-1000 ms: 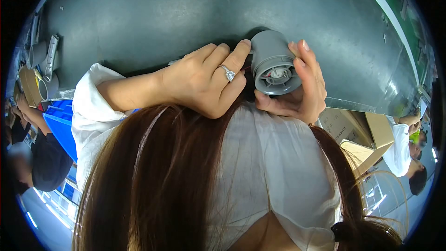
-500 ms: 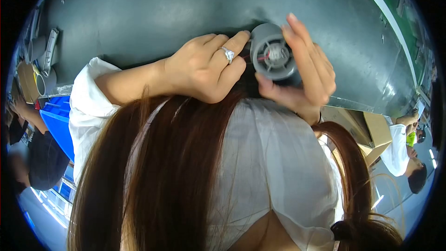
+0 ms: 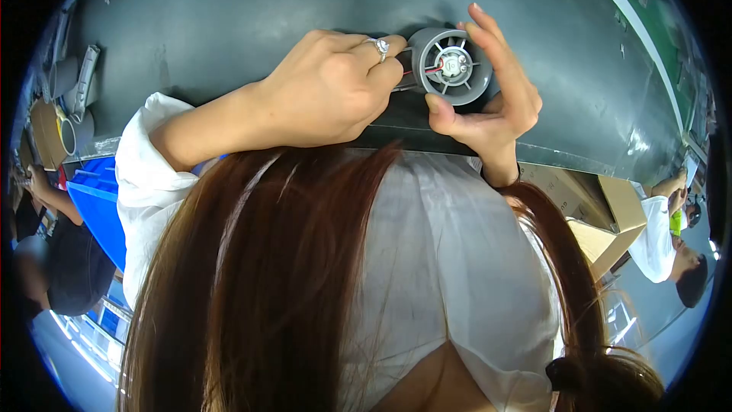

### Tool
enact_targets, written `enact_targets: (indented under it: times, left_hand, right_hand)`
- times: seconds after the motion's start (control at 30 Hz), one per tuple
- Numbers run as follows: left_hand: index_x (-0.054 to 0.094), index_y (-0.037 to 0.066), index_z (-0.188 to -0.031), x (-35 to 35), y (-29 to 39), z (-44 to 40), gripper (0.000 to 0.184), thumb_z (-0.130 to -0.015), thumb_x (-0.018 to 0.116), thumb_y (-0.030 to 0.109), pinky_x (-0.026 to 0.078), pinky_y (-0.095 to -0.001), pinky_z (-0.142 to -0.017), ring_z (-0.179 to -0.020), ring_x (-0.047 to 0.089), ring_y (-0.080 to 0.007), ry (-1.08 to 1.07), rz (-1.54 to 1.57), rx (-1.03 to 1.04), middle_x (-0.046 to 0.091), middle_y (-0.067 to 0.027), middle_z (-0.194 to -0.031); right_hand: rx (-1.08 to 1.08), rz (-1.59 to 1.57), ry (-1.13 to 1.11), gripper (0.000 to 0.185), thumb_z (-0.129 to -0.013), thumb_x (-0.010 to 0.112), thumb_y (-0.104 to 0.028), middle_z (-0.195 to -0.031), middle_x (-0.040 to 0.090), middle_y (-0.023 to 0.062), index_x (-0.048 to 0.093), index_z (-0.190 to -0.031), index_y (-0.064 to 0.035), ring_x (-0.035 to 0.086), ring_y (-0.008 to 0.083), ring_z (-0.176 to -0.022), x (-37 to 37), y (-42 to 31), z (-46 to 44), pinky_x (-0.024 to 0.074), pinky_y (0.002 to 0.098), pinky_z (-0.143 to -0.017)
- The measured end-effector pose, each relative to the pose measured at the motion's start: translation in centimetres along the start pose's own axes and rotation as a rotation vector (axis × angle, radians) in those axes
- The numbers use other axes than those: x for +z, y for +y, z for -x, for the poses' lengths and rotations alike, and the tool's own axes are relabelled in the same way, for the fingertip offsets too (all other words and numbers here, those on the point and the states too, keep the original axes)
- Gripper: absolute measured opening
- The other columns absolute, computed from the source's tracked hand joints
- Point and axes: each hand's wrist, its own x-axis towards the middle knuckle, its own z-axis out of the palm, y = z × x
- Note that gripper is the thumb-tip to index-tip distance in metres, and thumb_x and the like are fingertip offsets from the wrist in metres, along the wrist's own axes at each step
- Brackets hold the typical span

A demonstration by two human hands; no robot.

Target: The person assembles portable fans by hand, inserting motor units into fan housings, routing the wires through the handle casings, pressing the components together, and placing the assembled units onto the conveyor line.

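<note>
A grey cylindrical fan housing (image 3: 486, 76) is at the table's near edge, its open end facing me. Thin spokes run inside it to a round silver motor hub (image 3: 453, 66), and a red wire (image 3: 431, 71) leads from the hub toward the left. My right hand (image 3: 503, 99) holds the housing from the right, thumb at the lower rim and fingers along the upper right side. My left hand (image 3: 335, 84), wearing a ring, is closed just left of the housing. Grey bar-like parts show by its fingertips; what they grip is hidden.
A dark table (image 3: 229, 0) spreads ahead. Grey tubular parts (image 3: 76, 133) lie at its left end. A blue bin (image 3: 95, 206) stands low left, and an open cardboard box (image 3: 610, 214) low right. Other people (image 3: 80, 267) are at both sides.
Both hands and the fan housing have shifted slightly up in the view, away from my body. The hub, blurred before, now shows sharply, and the housing's opening has turned a little.
</note>
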Motion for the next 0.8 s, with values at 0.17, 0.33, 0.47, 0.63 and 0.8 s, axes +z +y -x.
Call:
enact_targets:
  times: [0.17, 0.33, 0.47, 0.63, 0.8]
  left_hand:
    - [0.052, -0.003, -0.074, 0.3, 0.0, 0.4, 0.015, -0.066, 0.064, -0.002, 0.05, -0.0343, -0.052, -0.055, 0.056, -0.0257, -0.004, -0.038, 0.017, 0.063, -0.0219, -0.098]
    - [0.055, -0.003, -0.07, -0.2, 0.2, 0.4, 0.012, -0.062, 0.061, 0.003, 0.052, -0.0346, -0.056, -0.062, 0.062, -0.0247, -0.046, -0.129, 0.079, 0.063, -0.0221, -0.095]
    - [0.056, -0.003, -0.07, -0.7, 0.1, 0.5, 0.01, -0.063, 0.06, 0.003, 0.053, -0.0356, -0.061, -0.068, 0.064, -0.0266, -0.103, -0.1, 0.063, 0.062, -0.0238, -0.1]
    - [0.051, -0.001, -0.072, -1.6, -0.1, 0.3, 0.014, -0.067, 0.063, 0.003, 0.05, -0.0364, -0.058, -0.062, 0.059, -0.0254, -0.167, -0.126, 0.075, 0.064, -0.0195, -0.103]
    - [0.055, 0.002, -0.077, -2.1, -0.3, 0.5, 0.01, -0.073, 0.064, 0.006, 0.051, -0.038, -0.063, -0.072, 0.062, -0.0283, -0.259, -0.121, 0.001, 0.065, -0.0133, -0.099]
  right_hand:
    - [0.004, 0.001, 0.018, 0.06, -0.056, 0.082, -0.031, -0.104, 0.066, 0.0226, 0.065, -0.102, 0.0032, 0.069, 0.03, -0.089, 0.2, 0.0, 0.2, 0.0567, 0.0342, -0.076]
    - [-0.004, 0.037, 0.014, 0.059, -0.057, 0.082, -0.03, -0.104, 0.067, 0.0221, 0.065, -0.103, 0.0032, 0.069, 0.0299, -0.09, 0.0, -0.3, 0.2, 0.0568, 0.035, -0.077]
    - [-0.02, 0.023, 0.031, 0.059, -0.057, 0.081, -0.028, -0.103, 0.067, 0.0214, 0.064, -0.103, 0.0037, 0.069, 0.03, -0.092, 0.1, -0.1, 0.3, 0.0567, 0.0352, -0.078]
    - [-0.007, -0.005, 0.024, 0.058, -0.057, 0.081, -0.026, -0.101, 0.068, 0.0204, 0.064, -0.103, 0.0042, 0.068, 0.0304, -0.093, 0.2, -0.2, 0.2, 0.0565, 0.0355, -0.079]
    - [-0.013, 0.007, 0.013, 0.058, -0.056, 0.081, -0.023, -0.1, 0.068, 0.0192, 0.063, -0.104, 0.0042, 0.068, 0.03, -0.093, 0.0, -0.3, 0.2, 0.0563, 0.0351, -0.08]
